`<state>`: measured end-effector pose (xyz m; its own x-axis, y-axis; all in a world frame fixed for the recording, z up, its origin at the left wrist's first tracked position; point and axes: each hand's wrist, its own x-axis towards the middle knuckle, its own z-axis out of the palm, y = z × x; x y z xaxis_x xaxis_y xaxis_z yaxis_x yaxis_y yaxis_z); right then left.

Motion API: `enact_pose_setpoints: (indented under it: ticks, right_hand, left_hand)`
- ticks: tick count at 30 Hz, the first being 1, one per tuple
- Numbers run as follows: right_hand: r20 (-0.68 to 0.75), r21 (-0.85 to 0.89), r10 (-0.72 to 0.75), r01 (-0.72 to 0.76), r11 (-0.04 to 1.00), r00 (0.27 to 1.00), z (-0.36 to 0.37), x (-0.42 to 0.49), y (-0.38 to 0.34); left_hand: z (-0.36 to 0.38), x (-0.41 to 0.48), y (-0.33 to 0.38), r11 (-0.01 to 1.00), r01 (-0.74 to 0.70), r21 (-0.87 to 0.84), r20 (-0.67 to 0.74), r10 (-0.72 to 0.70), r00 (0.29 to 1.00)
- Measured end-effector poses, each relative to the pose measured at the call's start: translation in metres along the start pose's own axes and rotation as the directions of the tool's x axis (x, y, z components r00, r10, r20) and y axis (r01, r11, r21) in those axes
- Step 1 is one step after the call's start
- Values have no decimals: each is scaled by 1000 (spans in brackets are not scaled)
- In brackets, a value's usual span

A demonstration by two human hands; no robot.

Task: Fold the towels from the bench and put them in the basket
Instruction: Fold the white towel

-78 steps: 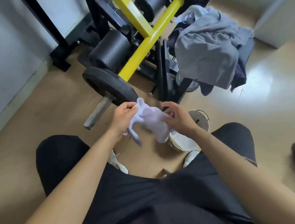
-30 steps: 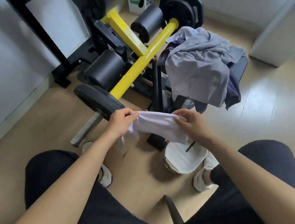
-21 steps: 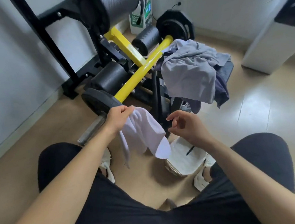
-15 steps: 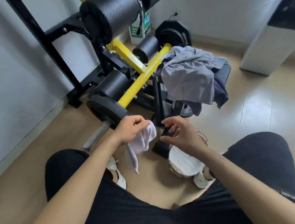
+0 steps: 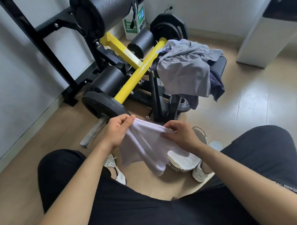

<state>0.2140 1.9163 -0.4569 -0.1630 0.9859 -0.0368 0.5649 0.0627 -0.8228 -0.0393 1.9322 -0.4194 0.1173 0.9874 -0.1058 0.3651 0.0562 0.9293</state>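
White towel [image 5: 146, 144] held up in the air over the floor, just in front of the knees, stretched between both hands. Left hand [image 5: 118, 130] has its fingers curled tight round one top corner. Right hand [image 5: 180, 134] pinches the top edge further along between thumb and fingertips. The rest of the towel hangs loose in soft creases, its low end drooping in front of the basket [image 5: 179, 165]. No clean fold line shows, so I judge this towel is at the start of its fold. The basket sits on the floor between the white shoes [image 5: 199, 173], close under the right wrist. Something white and flat shows inside it, which may be a towel already laid in or only a liner; cannot tell. Left to do: finish this fold, drop the towel in, then work the heap on the bench [image 5: 219, 65], where a grey cloth [image 5: 185, 70] lies rumpled over a dark blue one [image 5: 216, 84]. How many pieces are in that heap is hidden by the top layer, and whether they are towels or clothes is hard to say. Much of the basket is covered by the towel and the right hand. A yellow bar [image 5: 136, 77] and a black weight plate [image 5: 101, 105] stand left of the bench.
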Motion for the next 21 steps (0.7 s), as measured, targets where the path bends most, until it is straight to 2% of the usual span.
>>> enact_pose_setpoints:
  ticks: [2, 4, 7, 10, 12, 16, 21]
  right_hand:
    - [42, 53, 47, -49, 997, 998, -12, -3, 7]
    - [87, 248, 109, -128, 960, 990, -20, -4, 10]
    - [299, 551, 102, -259, 793, 949, -28, 0, 11]
    - [457, 660, 12, -349, 665, 889, -34, 5, 8]
    - [432, 687, 24, -346, 638, 901, -37, 9, 6]
    - [270, 555, 39, -189, 810, 962, -38, 15, -3]
    - [-25, 406, 95, -77, 911, 995, -32, 18, -13]
  left_hand:
    - [3, 2, -8, 994, 58, 88, -37, -55, 998]
    - [5, 5, -15, 985, 101, 138, -67, -93, 993]
    - [1, 11, -24, 981, 157, 117, -118, -143, 983]
    - [-5, 13, -29, 985, 165, 46, -179, -155, 972]
    - [-5, 12, -27, 985, 162, 62, -190, -148, 971]
    - [-3, 12, -28, 985, 158, 72, -122, -149, 981]
    - [9, 9, -13, 981, 193, 23, 36, -193, 980]
